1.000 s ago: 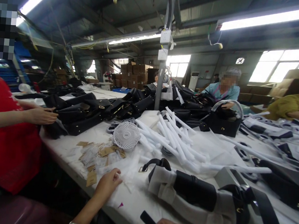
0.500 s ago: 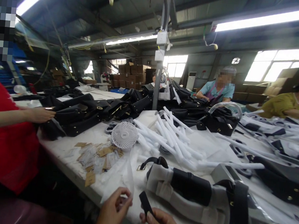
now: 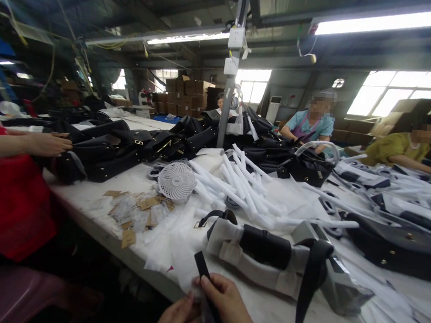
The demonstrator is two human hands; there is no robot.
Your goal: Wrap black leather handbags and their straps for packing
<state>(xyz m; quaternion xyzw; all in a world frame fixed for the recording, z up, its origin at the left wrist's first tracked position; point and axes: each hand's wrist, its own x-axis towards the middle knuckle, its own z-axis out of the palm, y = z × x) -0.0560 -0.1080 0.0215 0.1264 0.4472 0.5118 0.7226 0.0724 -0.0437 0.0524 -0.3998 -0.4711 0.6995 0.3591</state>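
My right hand [image 3: 227, 303] is closed around a black strap [image 3: 202, 265], whose flat end sticks up past the thumb. Close beside it, my left hand [image 3: 181, 319] has its fingers curled in at a thin white wrapping sheet [image 3: 180, 259], against the lower part of the strap. Some of its fingertips are hidden. Just beyond my hands lies a black bag [image 3: 264, 246] partly covered in pale wrapping, with a buckled strap [image 3: 216, 217] at its left end and a wide dark strap [image 3: 312, 285] hanging at its right.
A small white fan [image 3: 177, 181] stands by scattered brown tags [image 3: 129, 238]. Behind are white tubes [image 3: 241, 184] and piled black bags [image 3: 122, 146], near a metal post [image 3: 225, 112]. A co-worker's hand [image 3: 49, 143] touches the bags at left. Two more people work across the table.
My left hand has moved down and right, meeting the strap in my right hand. The strap has shifted slightly up and left. The view has turned, and the bags appear farther left.
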